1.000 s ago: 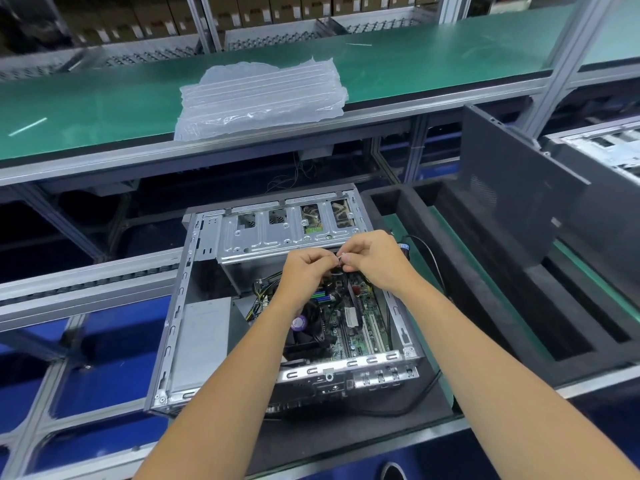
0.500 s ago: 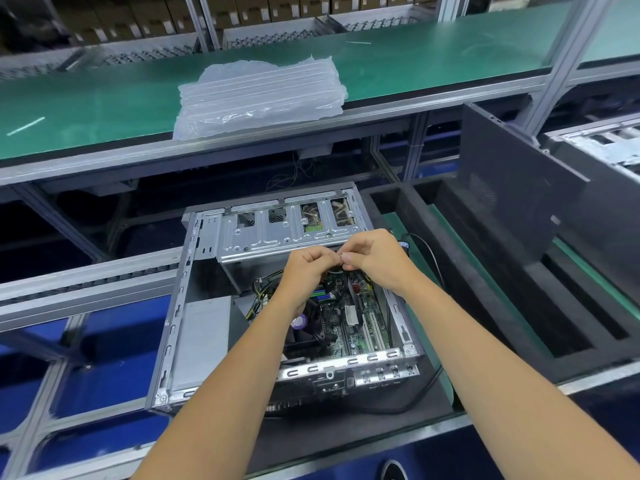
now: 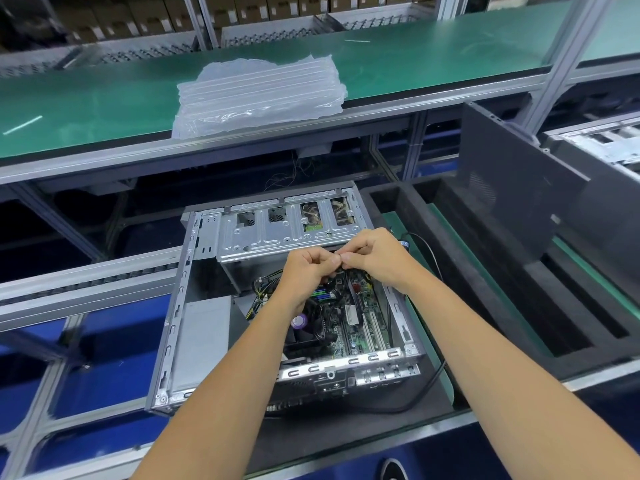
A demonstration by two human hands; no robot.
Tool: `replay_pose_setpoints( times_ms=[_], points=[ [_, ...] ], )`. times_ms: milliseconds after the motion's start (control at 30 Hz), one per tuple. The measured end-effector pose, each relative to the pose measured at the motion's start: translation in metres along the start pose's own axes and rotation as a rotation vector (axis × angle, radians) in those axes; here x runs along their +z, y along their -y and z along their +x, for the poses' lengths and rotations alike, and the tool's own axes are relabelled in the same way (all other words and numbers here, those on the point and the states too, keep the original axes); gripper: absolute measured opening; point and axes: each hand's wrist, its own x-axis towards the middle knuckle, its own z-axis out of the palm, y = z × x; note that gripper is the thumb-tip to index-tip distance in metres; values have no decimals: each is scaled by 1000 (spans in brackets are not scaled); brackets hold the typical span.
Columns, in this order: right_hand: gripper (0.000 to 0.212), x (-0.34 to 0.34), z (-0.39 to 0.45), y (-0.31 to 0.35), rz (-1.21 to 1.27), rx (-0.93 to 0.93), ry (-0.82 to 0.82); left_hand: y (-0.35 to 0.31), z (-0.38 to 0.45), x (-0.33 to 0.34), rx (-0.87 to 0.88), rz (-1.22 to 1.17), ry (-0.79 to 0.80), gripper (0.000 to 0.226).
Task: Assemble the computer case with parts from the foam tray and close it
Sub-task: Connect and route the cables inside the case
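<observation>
Head view: my left hand [image 3: 308, 268] and right hand [image 3: 375, 256] meet fingertip to fingertip over the open computer case [image 3: 284, 306], both pinching a small black cable [image 3: 341, 271] above the motherboard [image 3: 360, 317]. Drive cage [image 3: 287, 230] just behind the hands. Case sits at the desk's near edge, foam tray [image 3: 485, 289] beside it right, side panel [image 3: 512, 188] upright there. Bubble wrap [image 3: 259, 91] on the green shelf [image 3: 86, 109] behind.

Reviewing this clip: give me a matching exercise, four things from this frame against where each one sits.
Things:
1. plastic air-cushion sheets
2. side panel
3. drive cage
4. purple-topped capacitor

Places:
A. leaning upright in the foam tray
B. on the green shelf
C. on the board inside the case, under the left hand
D. across the case's far end

Pairs: 1-B, 2-A, 3-D, 4-C
</observation>
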Motion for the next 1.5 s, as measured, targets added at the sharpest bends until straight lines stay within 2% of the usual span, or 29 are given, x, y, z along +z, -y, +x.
replay_pose_setpoints(
  times_ms=[133,233,300,367,433,600,767,867,1000,1133,1500],
  points=[
    [13,1,0,4,114,39,-17,-3,-2,2,17,-17,9,15],
    [22,3,-2,6,173,39,-73,-5,-2,4,56,-25,-33,8],
    [24,3,-3,7,203,40,-86,-6,-3,4,99,-20,-55,15],
    [23,1,-3,8,205,47,-90,-6,-3,5,161,28,-46,18],
    [25,-1,-2,8,166,59,-77,-6,-3,7,197,107,-52,11],
    [27,3,0,10,115,63,-107,-3,-2,9,197,163,-114,7],
    [29,-3,-1,8,252,82,-95,-8,-6,16,287,198,-134,14],
    [30,-3,-1,9,267,85,-96,-8,-6,15,313,289,-153,10],
    [30,0,-4,10,295,92,-189,-7,-6,15,366,458,-132,2],
    [29,1,-6,11,358,105,-207,-6,-6,18,429,566,-95,5],
    [28,-5,-7,12,569,176,-301,0,-5,9,378,742,-42,12]
  ],
)
